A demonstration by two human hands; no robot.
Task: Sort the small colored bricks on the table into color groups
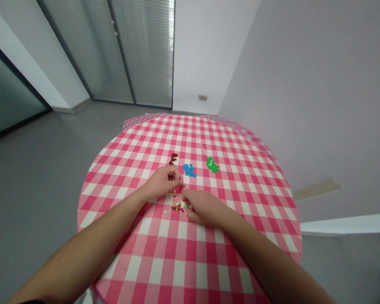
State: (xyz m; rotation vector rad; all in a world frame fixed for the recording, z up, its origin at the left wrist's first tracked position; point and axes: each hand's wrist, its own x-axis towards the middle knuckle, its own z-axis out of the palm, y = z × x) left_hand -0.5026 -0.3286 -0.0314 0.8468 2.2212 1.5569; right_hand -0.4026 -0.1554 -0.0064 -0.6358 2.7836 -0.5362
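Note:
My left hand (165, 180) is curled with its fingertips pinched together, just above the table beside the piles; whatever is between them is too small to make out. Facing it, my right hand (203, 207) has its fingers closed, next to a small mixed pile (177, 208) of yellow, dark brown, white and other tiny pieces. Beyond my hands lie a heap of blue pieces (189, 170), a heap of green pieces (213, 165) and some dark brown pieces (174, 157). My left hand partly covers the area near the brown ones.
A round table with a red-and-white checked tablecloth (164, 253) carries everything. One white piece (166, 212) lies apart at the left of the mixed pile. A glass partition (145, 55) stands beyond the table, and a white wall (319, 105) rises close on the right.

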